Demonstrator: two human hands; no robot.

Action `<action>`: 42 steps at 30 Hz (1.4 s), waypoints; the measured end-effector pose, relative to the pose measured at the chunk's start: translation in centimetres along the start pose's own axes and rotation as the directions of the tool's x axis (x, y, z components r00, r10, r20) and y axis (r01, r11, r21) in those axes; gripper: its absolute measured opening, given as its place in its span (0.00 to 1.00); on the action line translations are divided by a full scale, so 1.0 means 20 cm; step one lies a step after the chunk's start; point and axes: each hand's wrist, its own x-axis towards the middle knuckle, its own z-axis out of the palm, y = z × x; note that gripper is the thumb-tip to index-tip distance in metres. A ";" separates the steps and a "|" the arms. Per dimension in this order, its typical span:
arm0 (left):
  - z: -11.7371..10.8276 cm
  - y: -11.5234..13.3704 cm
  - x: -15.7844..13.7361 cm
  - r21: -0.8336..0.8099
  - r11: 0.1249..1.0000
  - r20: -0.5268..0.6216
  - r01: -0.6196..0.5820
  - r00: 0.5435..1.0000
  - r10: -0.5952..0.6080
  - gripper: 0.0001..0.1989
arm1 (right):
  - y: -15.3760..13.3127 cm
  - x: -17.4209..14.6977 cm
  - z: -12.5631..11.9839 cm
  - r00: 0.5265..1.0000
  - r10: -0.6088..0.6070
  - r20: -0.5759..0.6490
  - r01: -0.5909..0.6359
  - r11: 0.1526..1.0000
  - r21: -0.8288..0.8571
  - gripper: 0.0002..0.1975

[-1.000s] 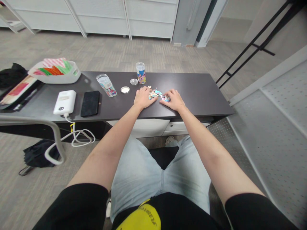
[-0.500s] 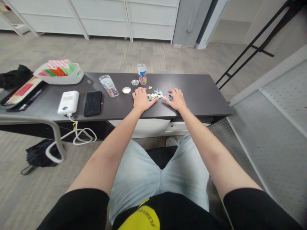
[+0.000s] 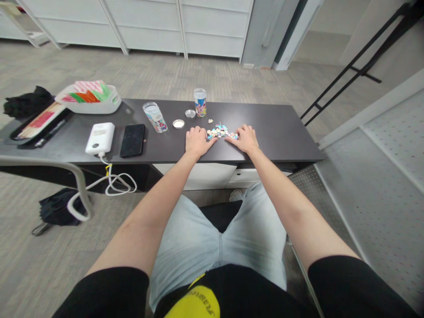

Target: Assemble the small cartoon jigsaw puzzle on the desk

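Observation:
A loose pile of small jigsaw puzzle pieces (image 3: pixel 219 130) lies on the dark tabletop (image 3: pixel 271 132) between my hands. My left hand (image 3: pixel 196 141) rests at the pile's left edge, fingers spread and thumb pointing inward. On the right edge, my right hand (image 3: pixel 245 138) touches the pieces with its fingers apart. Neither hand grips anything. Just beyond the pile sits a single stray piece (image 3: pixel 210 121). Behind it stands a clear cylindrical jar with a colourful print (image 3: pixel 200 103). A second printed jar (image 3: pixel 155 117) is farther left, and two round lids (image 3: pixel 178 123) lie between the jars.
Left on the table are a black phone (image 3: pixel 133 140), a white power bank (image 3: pixel 100 138) with a hanging white cable (image 3: pixel 121 185), a white basket (image 3: pixel 91 106) of colourful packets and a dark tray (image 3: pixel 39 126). A perforated grey panel (image 3: pixel 374 176) stands to the right.
My hands have drawn slightly closer around the pieces, and the pile looks more gathered. The view has shifted a little, so the table things appear farther right.

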 end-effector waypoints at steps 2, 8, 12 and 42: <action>0.01 -0.01 0.00 -0.031 0.999 0.001 -0.023 1.000 0.023 0.18 | 0.00 0.00 0.00 1.000 -0.010 0.005 0.010 1.000 0.017 0.28; 0.02 -0.02 0.01 -0.051 0.998 0.023 -0.020 0.999 0.022 0.18 | -0.02 -0.01 -0.01 1.000 -0.010 -0.001 0.010 0.997 0.080 0.30; 0.02 -0.01 0.01 -0.042 0.999 0.039 -0.014 0.999 0.016 0.19 | -0.04 -0.02 -0.03 1.000 0.006 -0.003 -0.006 0.990 0.142 0.36; -0.19 -0.29 -0.17 -0.231 0.973 0.110 0.019 0.994 0.006 0.10 | 0.02 0.02 -0.02 0.991 0.122 -0.054 -0.087 0.898 0.431 0.11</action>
